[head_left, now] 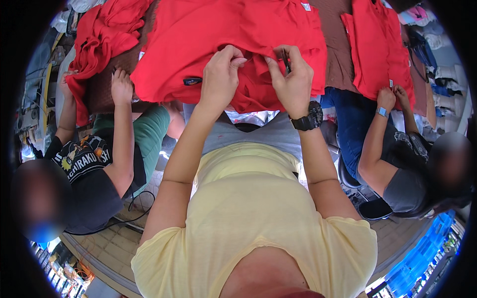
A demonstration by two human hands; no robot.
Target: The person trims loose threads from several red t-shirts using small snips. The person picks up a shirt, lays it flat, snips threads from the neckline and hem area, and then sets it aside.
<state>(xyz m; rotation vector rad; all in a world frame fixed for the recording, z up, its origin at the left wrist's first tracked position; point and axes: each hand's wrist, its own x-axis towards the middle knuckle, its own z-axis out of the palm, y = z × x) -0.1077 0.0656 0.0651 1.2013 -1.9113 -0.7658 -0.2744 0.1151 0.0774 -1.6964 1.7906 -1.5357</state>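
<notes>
Red soft-cloth garment lies rumpled in the head view across the brown-covered bench, draping over its near edge. It looks light, limp and not fragile, though loose layers may slide over one another; a seam or hem would probably give the surest hold. The left hand appears to pinch a fold between thumb and forefinger, while the right hand closes around a slim dark tool beside the cloth. Contents of the blue plastic crate-like shape, lower right, cannot be made out.
</notes>
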